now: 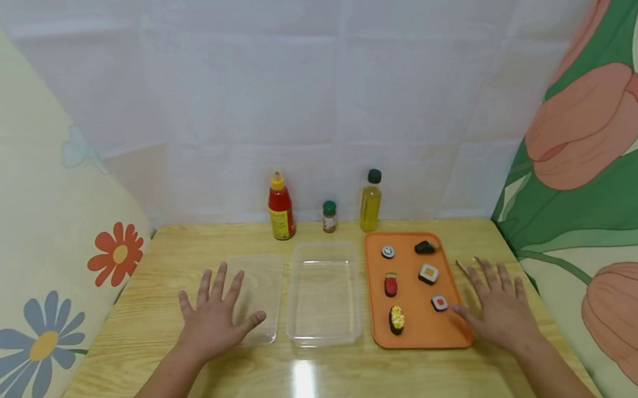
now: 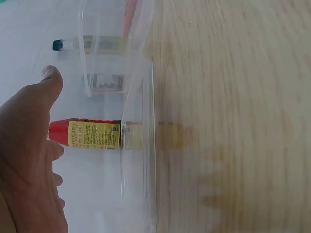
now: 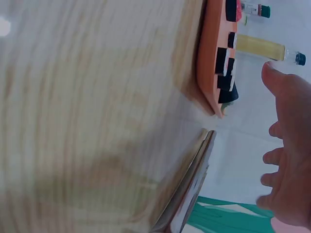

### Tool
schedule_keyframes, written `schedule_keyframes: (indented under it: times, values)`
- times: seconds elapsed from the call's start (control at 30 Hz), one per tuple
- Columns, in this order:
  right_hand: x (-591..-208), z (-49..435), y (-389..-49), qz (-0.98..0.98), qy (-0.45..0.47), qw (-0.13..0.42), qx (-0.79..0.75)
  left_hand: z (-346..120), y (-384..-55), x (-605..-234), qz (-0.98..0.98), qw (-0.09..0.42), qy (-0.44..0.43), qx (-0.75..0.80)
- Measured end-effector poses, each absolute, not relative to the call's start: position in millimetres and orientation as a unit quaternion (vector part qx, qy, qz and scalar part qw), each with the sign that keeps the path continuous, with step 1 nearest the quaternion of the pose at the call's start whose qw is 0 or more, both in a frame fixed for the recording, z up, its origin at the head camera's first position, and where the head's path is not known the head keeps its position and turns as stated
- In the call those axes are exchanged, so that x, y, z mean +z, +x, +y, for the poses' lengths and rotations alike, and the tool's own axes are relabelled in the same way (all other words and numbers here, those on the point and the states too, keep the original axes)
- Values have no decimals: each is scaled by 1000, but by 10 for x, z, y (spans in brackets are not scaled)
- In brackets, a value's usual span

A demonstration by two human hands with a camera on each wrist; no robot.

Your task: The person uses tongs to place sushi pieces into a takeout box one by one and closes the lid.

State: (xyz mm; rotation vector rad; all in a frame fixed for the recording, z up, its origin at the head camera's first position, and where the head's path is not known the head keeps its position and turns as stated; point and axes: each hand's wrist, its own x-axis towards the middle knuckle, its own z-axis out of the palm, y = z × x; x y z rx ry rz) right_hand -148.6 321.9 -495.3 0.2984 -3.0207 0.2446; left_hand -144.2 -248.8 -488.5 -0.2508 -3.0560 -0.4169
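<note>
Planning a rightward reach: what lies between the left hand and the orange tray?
The head view shows part of the clear lid, then the clear container, before the orange tray.

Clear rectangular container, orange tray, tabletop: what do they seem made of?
Clear rectangular container: probably thin glossy plastic; see-through, with bright highlights along its edges.
Orange tray: likely molded plastic, fairly matte; even color, rounded raised rim.
Tabletop: glossy, judging by the bright reflection; its grain suggests wood, though laminate is possible.

Bright, even light, a white glare streak (image 1: 304,385) on the table (image 1: 247,383), soft shadows, hazy wrist views
</note>
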Motion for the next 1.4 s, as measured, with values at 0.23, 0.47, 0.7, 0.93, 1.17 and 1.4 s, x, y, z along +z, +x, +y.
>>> schedule_keyframes:
  times: [0.23,0.47,0.7,0.93,1.17,1.4]
  values:
    - [-4995,3312,-1462,-991,92,35,88,-2403,-1418,-4888,-974,39,-108,-196]
    - [-5036,3421,-1410,-991,73,49,97,-2249,-1381,-4870,-957,48,-128,-255]
    - [-5080,3514,-1364,-988,66,75,120,-2156,-1359,-4887,-948,37,-136,-286]
    - [-5119,3631,-1321,-991,47,49,117,-2075,-1343,-4930,-946,22,-132,-296]
    - [-5137,3726,-1291,-993,22,19,117,-1997,-1343,-4946,-942,24,-142,-304]
    - [-5154,3805,-1282,-995,15,-14,101,-1949,-1332,-4965,-941,19,-142,-306]
